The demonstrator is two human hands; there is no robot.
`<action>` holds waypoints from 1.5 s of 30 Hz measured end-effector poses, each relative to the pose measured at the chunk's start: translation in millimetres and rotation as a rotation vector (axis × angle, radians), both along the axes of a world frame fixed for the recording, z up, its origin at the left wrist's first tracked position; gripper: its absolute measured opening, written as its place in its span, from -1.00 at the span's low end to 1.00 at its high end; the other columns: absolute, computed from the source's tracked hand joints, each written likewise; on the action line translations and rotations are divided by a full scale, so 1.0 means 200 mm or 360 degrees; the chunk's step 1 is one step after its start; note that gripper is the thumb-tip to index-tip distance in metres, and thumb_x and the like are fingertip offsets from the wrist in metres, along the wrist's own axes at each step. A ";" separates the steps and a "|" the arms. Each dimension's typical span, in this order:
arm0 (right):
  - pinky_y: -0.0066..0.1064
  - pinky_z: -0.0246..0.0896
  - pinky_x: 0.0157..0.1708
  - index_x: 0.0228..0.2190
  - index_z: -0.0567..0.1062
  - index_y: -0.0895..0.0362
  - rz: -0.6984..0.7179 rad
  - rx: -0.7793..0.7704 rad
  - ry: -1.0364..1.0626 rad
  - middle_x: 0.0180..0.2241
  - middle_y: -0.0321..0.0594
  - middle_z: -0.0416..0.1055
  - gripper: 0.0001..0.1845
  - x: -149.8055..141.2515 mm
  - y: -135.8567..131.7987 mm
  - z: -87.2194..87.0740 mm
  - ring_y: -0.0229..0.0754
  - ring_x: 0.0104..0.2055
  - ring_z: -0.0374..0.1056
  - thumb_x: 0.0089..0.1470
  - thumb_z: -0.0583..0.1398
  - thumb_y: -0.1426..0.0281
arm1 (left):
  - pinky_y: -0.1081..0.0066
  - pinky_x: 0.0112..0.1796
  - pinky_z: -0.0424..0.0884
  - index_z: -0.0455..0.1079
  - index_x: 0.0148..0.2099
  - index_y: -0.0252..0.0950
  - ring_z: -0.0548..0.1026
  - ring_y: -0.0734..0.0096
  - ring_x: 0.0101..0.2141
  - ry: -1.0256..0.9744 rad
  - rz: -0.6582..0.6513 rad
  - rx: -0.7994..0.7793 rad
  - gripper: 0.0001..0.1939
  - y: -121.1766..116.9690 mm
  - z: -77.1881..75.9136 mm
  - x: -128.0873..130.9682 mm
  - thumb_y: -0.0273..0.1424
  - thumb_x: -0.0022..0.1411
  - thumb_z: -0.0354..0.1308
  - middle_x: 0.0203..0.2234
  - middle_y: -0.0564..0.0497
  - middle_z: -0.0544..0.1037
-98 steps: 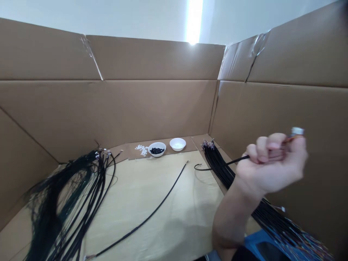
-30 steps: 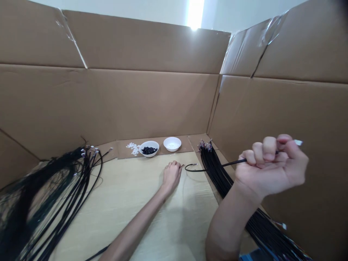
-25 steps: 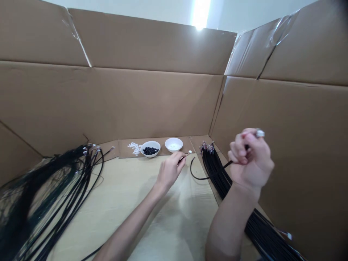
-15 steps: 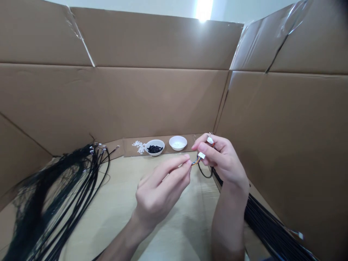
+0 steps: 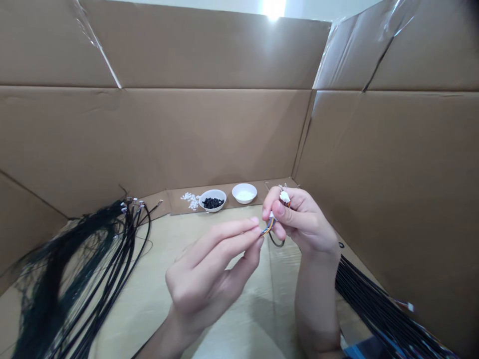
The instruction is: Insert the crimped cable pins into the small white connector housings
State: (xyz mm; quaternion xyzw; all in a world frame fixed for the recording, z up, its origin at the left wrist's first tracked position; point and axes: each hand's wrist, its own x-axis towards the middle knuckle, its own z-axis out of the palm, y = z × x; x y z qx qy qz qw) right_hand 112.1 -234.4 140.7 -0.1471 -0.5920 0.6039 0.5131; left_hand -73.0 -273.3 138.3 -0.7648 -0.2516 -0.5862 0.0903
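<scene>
My left hand (image 5: 217, 269) pinches a short bundle of coloured wires (image 5: 268, 228), orange, blue and white among them, between thumb and fingertips. Those wires run into a small white connector (image 5: 272, 216), which the thumb and fingers of my right hand (image 5: 305, 219) grip. A second white connector (image 5: 285, 196) with red and orange wires sticks up between the right fingers. Below the right hand curves a loop of black cable (image 5: 276, 242). The fingers partly cover both connectors.
A white bowl of small black pieces (image 5: 213, 202) and a white bowl with whitish contents (image 5: 244, 194) stand on a cardboard strip, beside loose white bits (image 5: 191, 200). Black cables (image 5: 123, 249) and dark netting (image 5: 48, 279) lie left; a thick black cable bundle (image 5: 377, 299) lies right. Cardboard walls (image 5: 209, 134) surround the table.
The right thumb and fingers have closed further over the lower connector, leaving less of it showing. My left hand has shifted slightly left and down, still pinching the wires. The view has moved a little.
</scene>
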 end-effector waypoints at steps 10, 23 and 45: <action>-0.55 0.15 -0.51 -0.26 0.62 0.11 0.0122 0.0152 0.0032 -0.54 -0.36 0.44 -0.84 -0.05 0.03 -0.04 -0.37 -0.54 0.26 0.36 0.29 0.31 | 0.56 -0.25 0.61 0.54 -0.17 -0.27 0.64 0.53 -0.25 -0.0093 -0.0220 -0.0422 -0.82 -0.03 0.04 -0.03 -0.66 0.32 0.29 -0.23 0.08 0.66; -0.48 -0.27 -0.65 -0.25 0.61 0.10 0.0230 -0.0156 -0.0002 -0.45 -0.31 0.57 -0.90 -0.06 -0.01 -0.02 -0.43 -0.63 -0.11 0.25 0.36 0.33 | 0.61 -0.08 0.56 0.57 -0.16 -0.31 0.67 0.58 -0.24 0.0057 0.0116 -0.0090 -0.79 -0.06 0.06 -0.10 -0.69 0.24 0.37 -0.22 0.09 0.71; -0.55 -0.33 -0.67 -0.18 0.48 0.13 -0.0058 -0.0332 0.0509 -0.35 -0.29 0.45 -0.58 -0.20 -0.07 0.04 -0.48 -0.63 -0.13 0.23 0.29 0.01 | 0.52 -0.42 0.37 0.61 -0.28 -0.17 0.56 0.53 -0.38 0.0106 -0.0271 -0.0836 -0.88 0.14 0.27 -0.20 -0.42 0.38 0.33 -0.32 0.15 0.69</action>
